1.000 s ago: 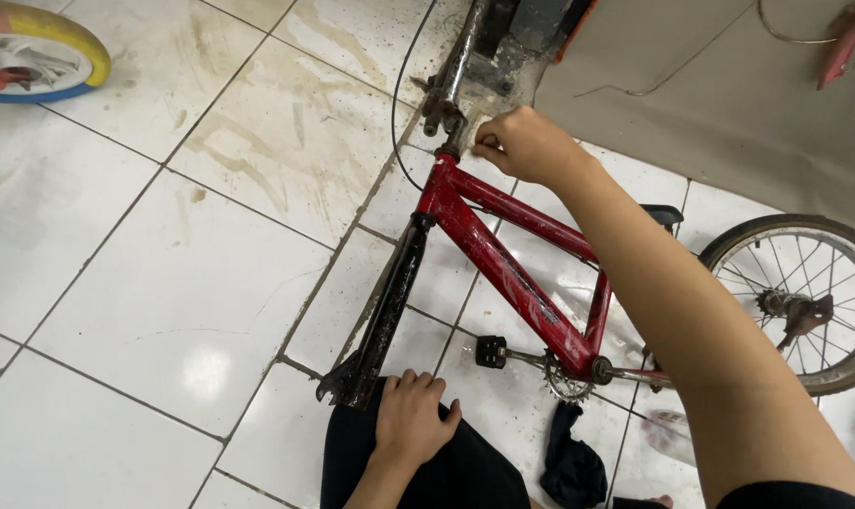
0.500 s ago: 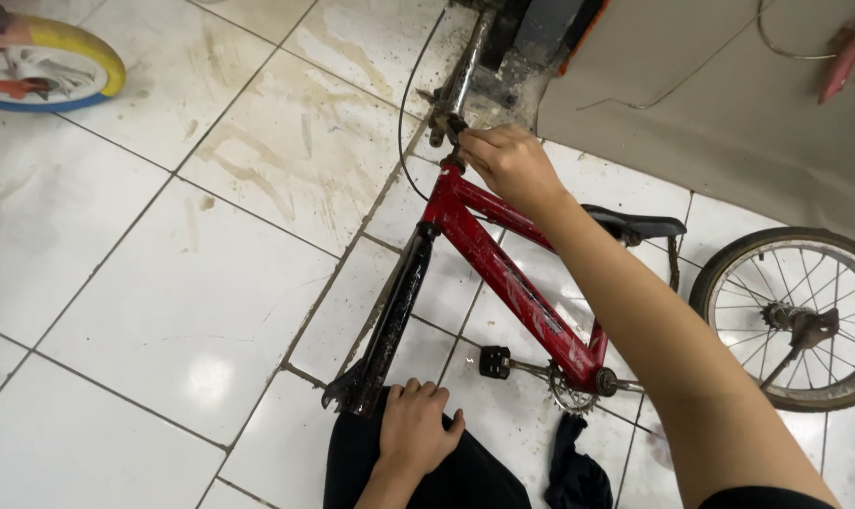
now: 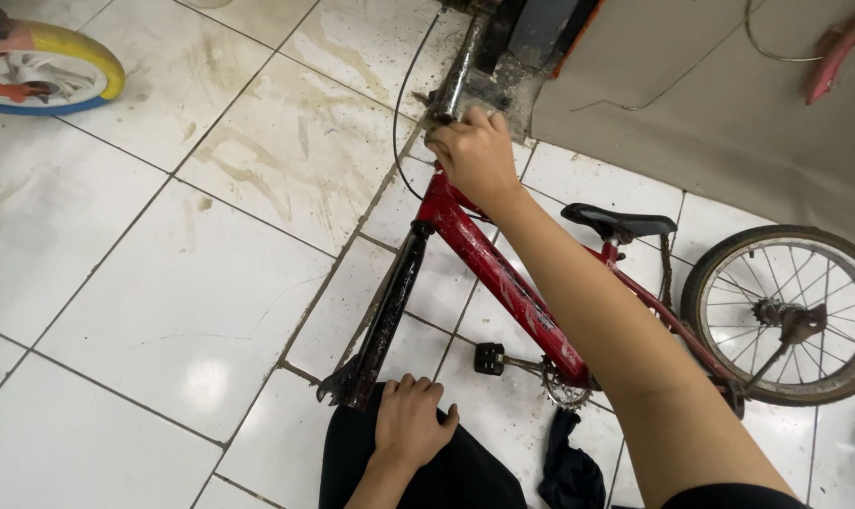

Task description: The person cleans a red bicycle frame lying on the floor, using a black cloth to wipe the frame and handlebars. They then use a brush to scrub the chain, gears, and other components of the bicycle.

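Nearest, the left hand [image 3: 410, 422] lies with fingers spread on a black cloth [image 3: 465, 476] by the fork [image 3: 382, 325]. Farther, the right hand [image 3: 472, 155] has fingers wrapped around the red bike frame [image 3: 503, 278] at its head tube; on the slick tiled floor [image 3: 163, 283], the frame could slide.
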